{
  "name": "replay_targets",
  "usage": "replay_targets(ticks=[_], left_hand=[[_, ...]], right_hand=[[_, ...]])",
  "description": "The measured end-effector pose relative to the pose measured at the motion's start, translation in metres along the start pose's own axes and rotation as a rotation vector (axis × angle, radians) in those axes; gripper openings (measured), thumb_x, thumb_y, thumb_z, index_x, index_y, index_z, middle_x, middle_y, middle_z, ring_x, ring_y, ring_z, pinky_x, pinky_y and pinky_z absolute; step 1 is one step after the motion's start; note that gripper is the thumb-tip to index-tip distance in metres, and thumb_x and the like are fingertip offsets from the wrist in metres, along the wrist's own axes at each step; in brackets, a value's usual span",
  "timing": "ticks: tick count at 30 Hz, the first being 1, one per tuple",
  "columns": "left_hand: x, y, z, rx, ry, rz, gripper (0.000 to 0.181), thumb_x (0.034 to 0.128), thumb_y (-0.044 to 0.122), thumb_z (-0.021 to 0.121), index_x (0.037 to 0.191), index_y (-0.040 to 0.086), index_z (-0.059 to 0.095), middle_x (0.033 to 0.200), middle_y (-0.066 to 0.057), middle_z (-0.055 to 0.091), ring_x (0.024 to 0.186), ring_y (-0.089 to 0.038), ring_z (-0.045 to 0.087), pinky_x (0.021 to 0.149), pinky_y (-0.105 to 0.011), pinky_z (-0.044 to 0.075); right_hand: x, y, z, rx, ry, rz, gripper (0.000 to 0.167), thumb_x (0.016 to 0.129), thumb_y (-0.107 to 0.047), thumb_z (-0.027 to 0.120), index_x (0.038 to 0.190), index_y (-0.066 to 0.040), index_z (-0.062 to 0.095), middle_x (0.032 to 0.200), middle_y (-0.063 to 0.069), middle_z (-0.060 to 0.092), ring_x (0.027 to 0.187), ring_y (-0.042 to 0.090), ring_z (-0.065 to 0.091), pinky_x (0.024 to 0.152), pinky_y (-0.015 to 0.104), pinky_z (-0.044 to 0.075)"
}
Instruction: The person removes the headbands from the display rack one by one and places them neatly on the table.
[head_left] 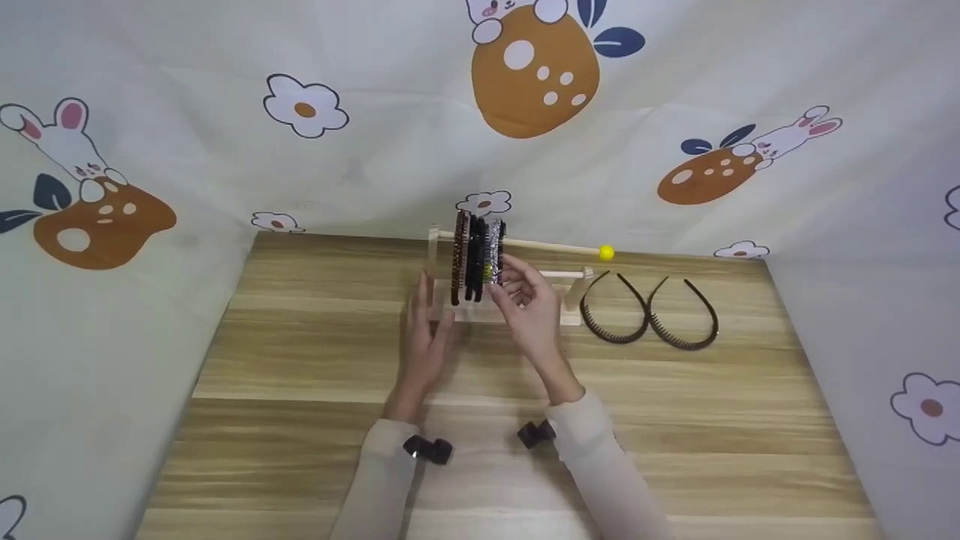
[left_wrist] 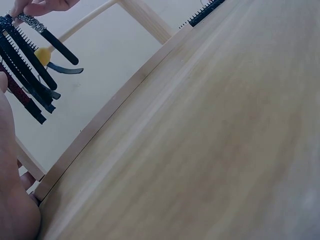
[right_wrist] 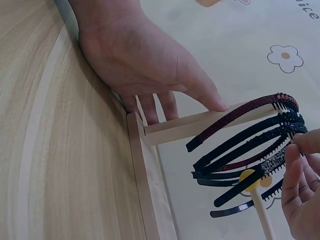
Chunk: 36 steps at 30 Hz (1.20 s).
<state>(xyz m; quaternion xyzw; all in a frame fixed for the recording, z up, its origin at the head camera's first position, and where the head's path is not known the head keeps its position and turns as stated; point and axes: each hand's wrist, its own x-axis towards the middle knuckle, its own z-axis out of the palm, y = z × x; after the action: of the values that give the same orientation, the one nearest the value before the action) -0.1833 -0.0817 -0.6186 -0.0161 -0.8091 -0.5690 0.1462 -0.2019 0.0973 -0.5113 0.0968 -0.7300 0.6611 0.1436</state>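
Several headbands, dark red, black and silver-glittered, hang side by side on the upper rod of a wooden stand. My right hand pinches the silver-glittered headband at the right of the group between thumb and fingers. Against the stand's left end post rests my left hand, its fingers extended behind the post and the thumb apart in the right wrist view. A yellow ball caps the rod's right end.
Two dark toothed headbands lie on the table to the right of the stand. The stand also has a lower rod. A patterned cloth rises behind the table and at its sides.
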Motion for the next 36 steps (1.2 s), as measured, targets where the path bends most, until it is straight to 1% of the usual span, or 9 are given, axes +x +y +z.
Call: replay_targets(ticks=[3, 4, 8, 13, 16, 25, 28, 31, 36], left_hand=[[0.0, 0.0, 0.0, -0.008, -0.003, -0.004, 0.078, 0.1141, 0.047, 0.052, 0.179, 0.025, 0.016, 0.183, -0.022, 0.02, 0.163, -0.052, 0.026, 0.122, -0.086, 0.024], [0.0, 0.0, 0.0, -0.012, -0.007, -0.009, 0.078, 0.1138, 0.045, 0.052, 0.179, 0.023, 0.016, 0.183, -0.022, 0.019, 0.164, -0.052, 0.024, 0.123, -0.085, 0.022], [-0.002, -0.001, 0.0, -0.027, -0.016, -0.03, 0.079, 0.1129, 0.043, 0.052, 0.179, 0.021, 0.016, 0.185, -0.02, 0.016, 0.167, -0.049, 0.018, 0.127, -0.082, 0.015], [-0.002, -0.001, 0.001, -0.028, -0.008, -0.032, 0.079, 0.1127, 0.042, 0.053, 0.179, 0.017, 0.018, 0.184, -0.019, 0.017, 0.166, -0.049, 0.021, 0.126, -0.083, 0.018], [-0.002, -0.001, 0.0, -0.024, -0.008, -0.031, 0.078, 0.1129, 0.041, 0.054, 0.179, 0.018, 0.019, 0.184, -0.018, 0.018, 0.165, -0.05, 0.023, 0.126, -0.083, 0.019], [-0.002, 0.0, -0.001, -0.011, -0.023, -0.05, 0.078, 0.1139, 0.045, 0.053, 0.18, 0.03, 0.015, 0.185, -0.017, 0.015, 0.165, -0.049, 0.023, 0.125, -0.084, 0.018], [-0.002, 0.0, -0.001, -0.002, -0.018, -0.046, 0.077, 0.1142, 0.045, 0.053, 0.18, 0.032, 0.014, 0.185, -0.017, 0.016, 0.165, -0.048, 0.023, 0.125, -0.084, 0.019], [-0.001, 0.0, 0.0, 0.002, -0.014, -0.041, 0.077, 0.1143, 0.046, 0.053, 0.18, 0.031, 0.015, 0.185, -0.017, 0.016, 0.165, -0.049, 0.023, 0.124, -0.085, 0.02], [-0.002, 0.001, 0.0, -0.011, -0.015, -0.05, 0.078, 0.1135, 0.048, 0.051, 0.18, 0.024, 0.016, 0.185, -0.018, 0.014, 0.167, -0.049, 0.016, 0.126, -0.084, 0.014]], right_hand=[[0.0, 0.001, -0.002, 0.004, 0.011, -0.012, 0.047, 0.091, 0.013, 0.081, 0.136, 0.011, 0.069, 0.107, 0.02, 0.076, 0.084, 0.011, 0.066, 0.073, 0.018, 0.057], [0.0, 0.001, -0.002, 0.005, 0.013, -0.015, 0.047, 0.091, 0.012, 0.081, 0.136, 0.011, 0.069, 0.107, 0.02, 0.076, 0.084, 0.01, 0.065, 0.072, 0.018, 0.056], [-0.001, 0.002, -0.004, 0.002, 0.021, -0.019, 0.046, 0.091, 0.013, 0.081, 0.135, 0.012, 0.069, 0.106, 0.02, 0.076, 0.083, 0.008, 0.065, 0.07, 0.017, 0.055], [-0.001, 0.0, -0.007, 0.01, 0.036, -0.028, 0.046, 0.092, 0.014, 0.079, 0.136, 0.012, 0.068, 0.107, 0.02, 0.076, 0.084, 0.009, 0.066, 0.071, 0.017, 0.056], [-0.001, -0.002, -0.01, 0.022, 0.044, -0.037, 0.045, 0.092, 0.014, 0.078, 0.137, 0.012, 0.068, 0.107, 0.02, 0.075, 0.086, 0.01, 0.065, 0.072, 0.018, 0.055], [-0.001, -0.008, -0.016, 0.02, 0.06, -0.059, 0.044, 0.094, 0.014, 0.077, 0.137, 0.012, 0.067, 0.106, 0.018, 0.074, 0.087, 0.011, 0.065, 0.071, 0.018, 0.056], [-0.001, -0.011, -0.017, 0.029, 0.07, -0.059, 0.045, 0.093, 0.015, 0.076, 0.137, 0.012, 0.067, 0.106, 0.017, 0.073, 0.087, 0.011, 0.065, 0.072, 0.018, 0.057], [-0.001, -0.014, -0.018, 0.043, 0.073, -0.066, 0.045, 0.093, 0.015, 0.076, 0.137, 0.012, 0.067, 0.105, 0.017, 0.073, 0.087, 0.011, 0.066, 0.072, 0.018, 0.057], [0.0, -0.017, -0.022, 0.045, 0.074, -0.09, 0.043, 0.095, 0.014, 0.076, 0.137, 0.013, 0.067, 0.105, 0.017, 0.073, 0.087, 0.01, 0.065, 0.071, 0.018, 0.056]])
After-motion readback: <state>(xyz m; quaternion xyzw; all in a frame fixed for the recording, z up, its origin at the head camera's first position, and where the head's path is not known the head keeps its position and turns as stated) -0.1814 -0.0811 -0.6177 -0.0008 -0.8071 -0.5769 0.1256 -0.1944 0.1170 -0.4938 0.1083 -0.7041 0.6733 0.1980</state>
